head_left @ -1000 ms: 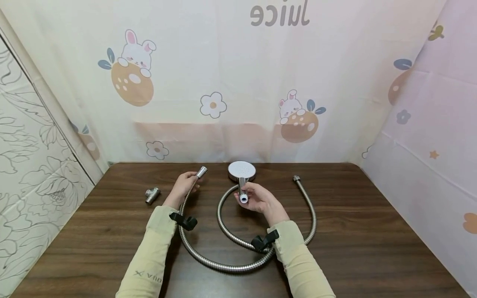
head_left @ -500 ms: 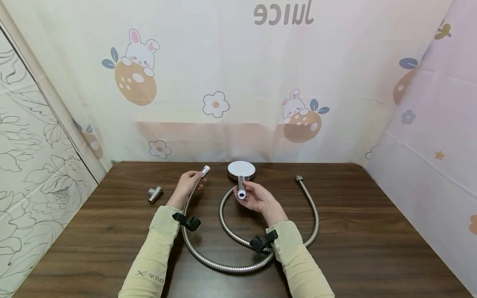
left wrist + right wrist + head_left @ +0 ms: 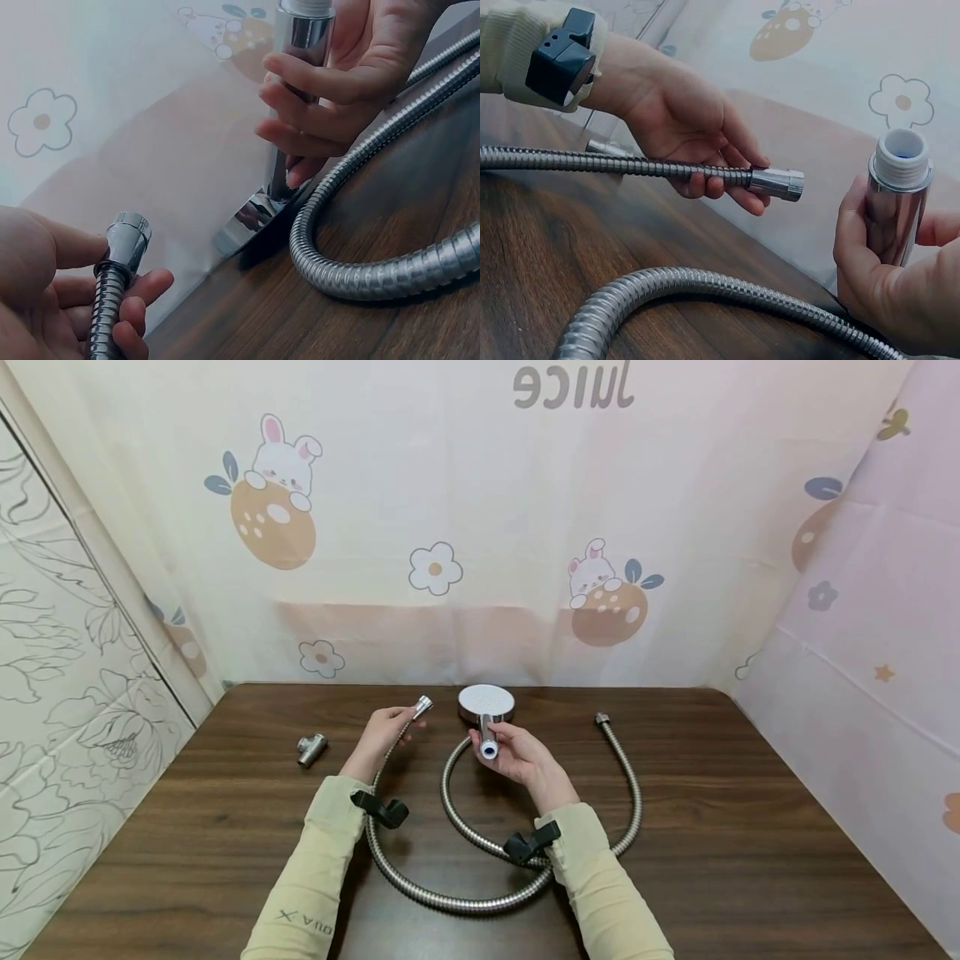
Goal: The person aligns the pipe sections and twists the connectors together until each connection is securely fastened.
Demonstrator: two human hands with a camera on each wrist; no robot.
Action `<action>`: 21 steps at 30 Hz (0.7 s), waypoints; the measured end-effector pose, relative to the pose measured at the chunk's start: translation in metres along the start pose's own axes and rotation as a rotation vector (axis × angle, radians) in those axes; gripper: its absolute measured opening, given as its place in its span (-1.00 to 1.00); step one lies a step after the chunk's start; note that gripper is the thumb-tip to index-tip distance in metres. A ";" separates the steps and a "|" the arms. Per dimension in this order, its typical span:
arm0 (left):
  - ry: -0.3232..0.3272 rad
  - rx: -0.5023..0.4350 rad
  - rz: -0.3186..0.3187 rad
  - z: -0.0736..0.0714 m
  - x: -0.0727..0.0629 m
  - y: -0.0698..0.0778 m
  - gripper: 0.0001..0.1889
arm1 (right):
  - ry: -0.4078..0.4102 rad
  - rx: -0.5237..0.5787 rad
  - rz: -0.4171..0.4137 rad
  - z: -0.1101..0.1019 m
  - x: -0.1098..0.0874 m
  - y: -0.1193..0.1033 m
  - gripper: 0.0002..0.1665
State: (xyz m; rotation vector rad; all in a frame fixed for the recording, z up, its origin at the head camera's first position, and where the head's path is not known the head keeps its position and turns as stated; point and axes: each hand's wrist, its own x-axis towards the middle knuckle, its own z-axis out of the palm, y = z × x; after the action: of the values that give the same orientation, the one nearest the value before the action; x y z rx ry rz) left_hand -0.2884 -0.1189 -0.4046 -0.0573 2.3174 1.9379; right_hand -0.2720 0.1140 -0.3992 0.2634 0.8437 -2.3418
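My left hand [image 3: 381,739] pinches a flexible metal shower hose [image 3: 465,906] just behind its chrome end fitting [image 3: 778,183]. That fitting points toward the right, apart from the shower head. A chrome shower head [image 3: 486,702] with a pale round face is held by its handle in my right hand [image 3: 522,758]. The handle's white threaded end [image 3: 902,159] is uncovered and faces me in the head view; in the right wrist view it points up. In the left wrist view the chrome back of the head [image 3: 251,221] is low, close to the tabletop.
The hose loops over the brown wooden table [image 3: 735,843], its other end nut [image 3: 602,719] lying at the right. A small metal tee fitting [image 3: 312,750] lies on the left. Printed cloth [image 3: 510,510] hangs behind the table.
My left hand has moved a little to the right with the hose end, closer to the shower head handle. The handle's threaded end has risen slightly; my right hand keeps its grip.
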 end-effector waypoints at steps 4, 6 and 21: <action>-0.009 0.022 0.004 0.002 -0.002 0.000 -0.60 | -0.005 0.004 0.011 0.001 -0.001 -0.001 -0.47; -0.009 0.021 0.005 0.003 -0.003 0.000 -0.61 | -0.023 0.001 0.017 0.001 -0.001 -0.001 -0.48; -0.055 -0.025 0.029 0.013 -0.006 0.001 -0.62 | -0.063 -0.102 -0.039 0.006 -0.002 -0.001 -0.44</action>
State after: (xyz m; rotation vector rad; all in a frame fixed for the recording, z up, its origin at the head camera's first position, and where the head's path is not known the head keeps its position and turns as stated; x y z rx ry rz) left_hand -0.2813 -0.1063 -0.4051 0.0269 2.2726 1.9563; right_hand -0.2711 0.1124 -0.3935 0.1306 0.9417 -2.3213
